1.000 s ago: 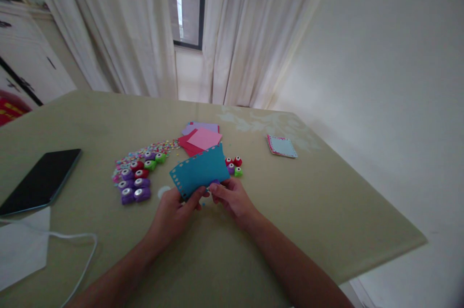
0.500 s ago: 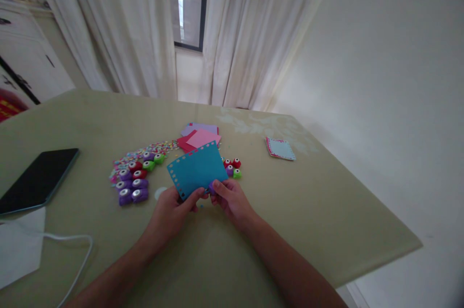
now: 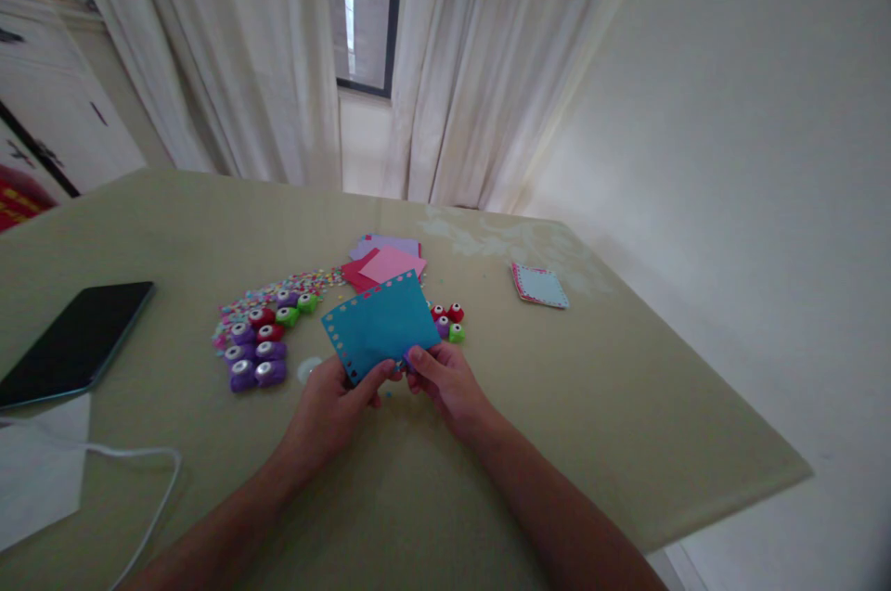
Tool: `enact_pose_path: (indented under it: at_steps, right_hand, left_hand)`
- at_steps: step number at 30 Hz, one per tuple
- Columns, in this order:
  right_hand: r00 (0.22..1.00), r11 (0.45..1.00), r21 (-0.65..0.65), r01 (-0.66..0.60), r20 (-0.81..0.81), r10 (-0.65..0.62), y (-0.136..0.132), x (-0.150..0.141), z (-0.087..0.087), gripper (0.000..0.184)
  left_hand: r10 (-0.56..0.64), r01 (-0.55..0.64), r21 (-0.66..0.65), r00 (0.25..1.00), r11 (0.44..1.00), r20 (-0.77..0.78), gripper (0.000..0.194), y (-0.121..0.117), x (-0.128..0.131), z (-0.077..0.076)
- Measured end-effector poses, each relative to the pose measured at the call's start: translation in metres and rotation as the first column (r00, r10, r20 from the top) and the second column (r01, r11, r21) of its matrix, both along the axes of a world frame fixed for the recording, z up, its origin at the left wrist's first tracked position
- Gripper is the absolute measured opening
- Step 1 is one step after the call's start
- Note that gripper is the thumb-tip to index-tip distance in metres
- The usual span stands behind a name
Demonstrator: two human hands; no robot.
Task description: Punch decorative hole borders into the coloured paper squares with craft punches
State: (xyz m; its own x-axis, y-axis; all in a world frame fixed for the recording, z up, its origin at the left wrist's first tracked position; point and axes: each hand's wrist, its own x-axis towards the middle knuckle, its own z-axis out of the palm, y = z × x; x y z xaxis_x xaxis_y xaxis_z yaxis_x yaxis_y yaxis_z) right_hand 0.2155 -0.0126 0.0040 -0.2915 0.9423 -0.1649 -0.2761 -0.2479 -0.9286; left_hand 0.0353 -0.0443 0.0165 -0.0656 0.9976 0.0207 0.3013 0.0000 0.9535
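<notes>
A blue card [image 3: 381,324] with punched shapes along its left and top edges is held tilted above the table. My left hand [image 3: 341,398] pinches its lower left edge between thumb and fingers. My right hand [image 3: 445,379] is closed around a small purple paper punch [image 3: 408,357] at the card's bottom edge, thumb on top; the fingers hide most of the punch. Behind the card's right side stand several small red, purple and green punches [image 3: 445,320]. To the left are two rows of more punches [image 3: 257,353] in purple, red and green.
Colourful paper bits [image 3: 278,287] are strewn behind the punches. Pink, red and lilac cards [image 3: 391,264] lie beyond the blue card. A stack of edge-punched cards [image 3: 541,287] sits right. At left are a black tablet [image 3: 76,336], white paper [image 3: 42,480] and a white cable [image 3: 139,454].
Hands and card keep nearly the same position. The right thumb seems pressed a little lower on the purple punch, and the whole view has shifted very slightly.
</notes>
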Motion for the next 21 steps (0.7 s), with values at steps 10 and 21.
enact_pose_path:
  at_steps: [10, 21]
  right_hand:
    - [0.992, 0.996, 0.065, -0.053, 0.121, 0.044, 0.0027, 0.0036, -0.0095, 0.058]
    - [0.987, 0.993, 0.095, -0.074, 0.15, 0.06, 0.002, 0.0033, -0.0058, 0.058]
  left_hand:
    - [-0.005, 0.006, 0.018, 1.0, 1.0, -0.009, 0.039, 0.0006, 0.0018, 0.0022]
    - [-0.014, 0.013, 0.014, 0.998, 1.0, 0.058, 0.034, -0.0003, 0.0048, 0.0074]
